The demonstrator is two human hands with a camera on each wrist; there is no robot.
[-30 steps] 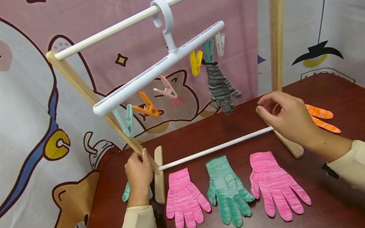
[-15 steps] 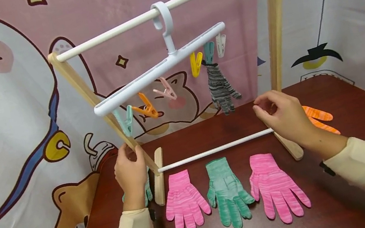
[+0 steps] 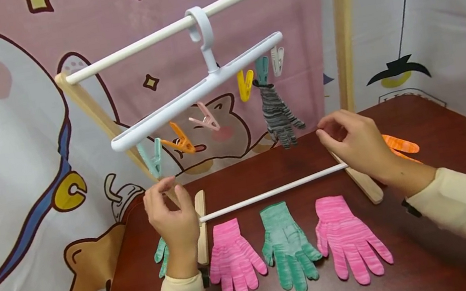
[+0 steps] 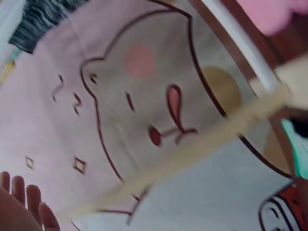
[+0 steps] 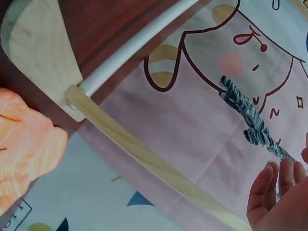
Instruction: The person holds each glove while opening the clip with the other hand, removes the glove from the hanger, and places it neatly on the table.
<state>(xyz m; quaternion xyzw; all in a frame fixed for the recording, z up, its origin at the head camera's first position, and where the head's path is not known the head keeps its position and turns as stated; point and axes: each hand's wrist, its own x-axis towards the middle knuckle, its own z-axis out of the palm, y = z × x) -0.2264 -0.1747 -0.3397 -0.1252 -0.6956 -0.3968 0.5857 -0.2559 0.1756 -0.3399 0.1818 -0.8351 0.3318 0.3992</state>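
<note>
My left hand [image 3: 174, 221] hovers in front of the rack's left wooden post [image 3: 92, 109], fingers loosely bent and holding nothing. Beside the right post [image 3: 344, 36], my right hand [image 3: 354, 146] is raised, also without anything in it. Between them a pale plastic hanger [image 3: 188, 96] hooks over the white top rod [image 3: 143, 42]. From its clips, a teal one [image 3: 263, 70] bears a grey-black striped glove [image 3: 278, 113], fingers down. Pink [image 3: 234, 257], green [image 3: 287, 246] and pink gloves [image 3: 350, 239] lie flat in front of the rack.
Another green glove [image 3: 161, 256] lies partly hidden behind my left hand. An orange glove [image 3: 399, 143] lies beyond my right wrist. Mint [image 3: 154, 159], orange [image 3: 182, 141], pink [image 3: 208, 118], yellow [image 3: 245, 86] and white clips [image 3: 278, 61] hang from the hanger. A low white rod [image 3: 272, 192] crosses the rack.
My left hand has come away from the left post, shifting left and then back to the right with its fingers raised. My right hand stays in nearly the same place.
</note>
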